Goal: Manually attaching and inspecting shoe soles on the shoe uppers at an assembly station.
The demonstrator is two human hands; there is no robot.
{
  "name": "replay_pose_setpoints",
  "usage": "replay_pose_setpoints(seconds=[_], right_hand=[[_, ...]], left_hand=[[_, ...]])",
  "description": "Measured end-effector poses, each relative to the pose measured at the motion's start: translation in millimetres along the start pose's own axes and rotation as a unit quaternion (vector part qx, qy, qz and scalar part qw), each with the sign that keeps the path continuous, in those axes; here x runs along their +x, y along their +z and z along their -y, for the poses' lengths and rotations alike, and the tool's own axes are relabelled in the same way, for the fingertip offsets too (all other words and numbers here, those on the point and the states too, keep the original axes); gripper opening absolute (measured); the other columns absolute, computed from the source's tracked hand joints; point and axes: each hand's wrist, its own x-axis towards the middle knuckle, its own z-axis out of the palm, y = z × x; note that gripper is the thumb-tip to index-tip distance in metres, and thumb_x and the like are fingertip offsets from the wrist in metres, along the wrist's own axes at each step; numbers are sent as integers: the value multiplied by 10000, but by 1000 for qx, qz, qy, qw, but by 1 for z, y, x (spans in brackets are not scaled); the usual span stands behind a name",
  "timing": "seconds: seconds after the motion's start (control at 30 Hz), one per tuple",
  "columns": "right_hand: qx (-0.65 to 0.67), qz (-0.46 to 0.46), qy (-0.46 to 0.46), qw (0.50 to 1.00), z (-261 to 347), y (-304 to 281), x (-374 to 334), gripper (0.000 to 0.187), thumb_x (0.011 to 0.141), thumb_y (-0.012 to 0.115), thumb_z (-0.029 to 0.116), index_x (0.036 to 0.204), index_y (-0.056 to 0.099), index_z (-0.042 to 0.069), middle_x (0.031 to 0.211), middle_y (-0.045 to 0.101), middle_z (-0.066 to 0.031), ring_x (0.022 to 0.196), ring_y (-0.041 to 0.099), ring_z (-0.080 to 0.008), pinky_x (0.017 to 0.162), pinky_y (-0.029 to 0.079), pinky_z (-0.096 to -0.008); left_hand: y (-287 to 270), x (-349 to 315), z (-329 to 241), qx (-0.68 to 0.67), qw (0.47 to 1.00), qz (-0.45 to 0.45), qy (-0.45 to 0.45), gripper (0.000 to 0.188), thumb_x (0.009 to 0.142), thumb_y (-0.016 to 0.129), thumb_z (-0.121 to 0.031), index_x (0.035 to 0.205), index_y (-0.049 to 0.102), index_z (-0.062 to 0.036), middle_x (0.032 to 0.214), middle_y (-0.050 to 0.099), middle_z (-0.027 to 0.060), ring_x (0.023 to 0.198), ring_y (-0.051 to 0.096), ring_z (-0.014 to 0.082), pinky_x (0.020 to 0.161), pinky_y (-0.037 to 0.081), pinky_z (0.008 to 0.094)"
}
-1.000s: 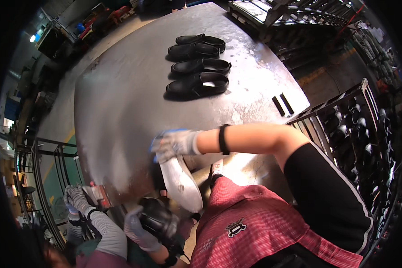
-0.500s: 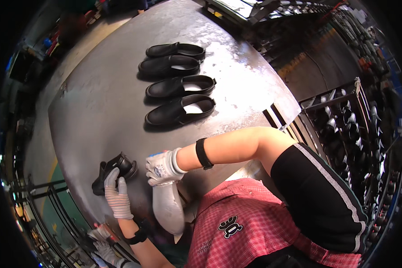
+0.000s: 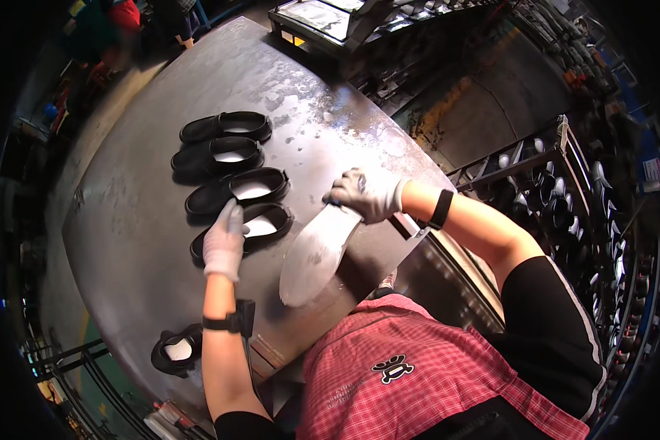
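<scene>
In a slanting row on the metal table point(image 3: 136, 220) lie several black slip-on shoes point(image 3: 224, 158), toes to the left, pale linings showing in their openings. My gloved left hand point(image 3: 224, 246) is closed at the front of the nearest shoe point(image 3: 270, 222), its fingers over the upper and its thumb by the opening; it covers much of that shoe. To the right, my gloved right hand point(image 3: 365, 194) grips one end of a pale, foot-shaped insole point(image 3: 315, 257), which hangs with its wide end toward me. Another black shoe point(image 3: 176, 349) sits at the near left edge, beside my left forearm.
A rack point(image 3: 557, 172) full of shoes stands on the right. Beyond the table's far right corner is a metal-framed machine or stand point(image 3: 323, 26). Dark metal rails point(image 3: 81, 374) run along the near left, and people's legs show at the far left.
My left hand has moved from the single shoe at the near left to the nearest shoe in the row. My right hand has carried the insole away from me and rightward. The view has shifted.
</scene>
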Motion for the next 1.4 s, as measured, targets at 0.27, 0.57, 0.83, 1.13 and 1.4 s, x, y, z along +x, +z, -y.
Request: replay_pose_setpoints(seconds=[0.27,0.57,0.83,1.13,1.4], right_hand=[[43,48,233,970,-45,-57,-38,1077,642,825,394,1520,294,64,1207,614,-238,1098,634,-345,919,518,-422],[120,66,447,884,1,-71,-102,1076,691,737,525,1562,231,147,1215,628,-239,974,676,-348,821,545,-402],[123,-153,425,884,42,-5,-200,1204,650,859,463,1543,190,9,1342,488,-278,1245,508,-384,1085,385,-447],[196,-27,435,878,24,149,-257,706,901,590,350,1491,309,84,1073,674,-225,1032,648,-386,911,519,-414],[178,-1,475,862,23,114,-243,391,890,599,399,1108,636,77,1009,695,-198,968,664,-379,800,546,-434]], left_hand=[[88,75,70,150,975,-83,-142,729,978,284,-624,1218,638,-33,1127,638,301,1064,604,456,937,457,506],[134,-118,62,273,961,21,-32,271,896,583,-373,984,700,-145,933,703,176,924,652,391,852,502,461],[139,-204,90,115,914,-353,-165,546,872,684,-246,1323,496,-2,1235,590,202,1138,539,394,992,413,518],[124,-178,153,-474,808,-150,-316,345,874,616,-250,1107,586,3,1129,648,161,1016,638,330,892,562,474],[110,-168,-37,-577,785,-166,-155,411,873,685,-362,1185,616,-104,1124,686,54,970,685,209,632,606,328]])
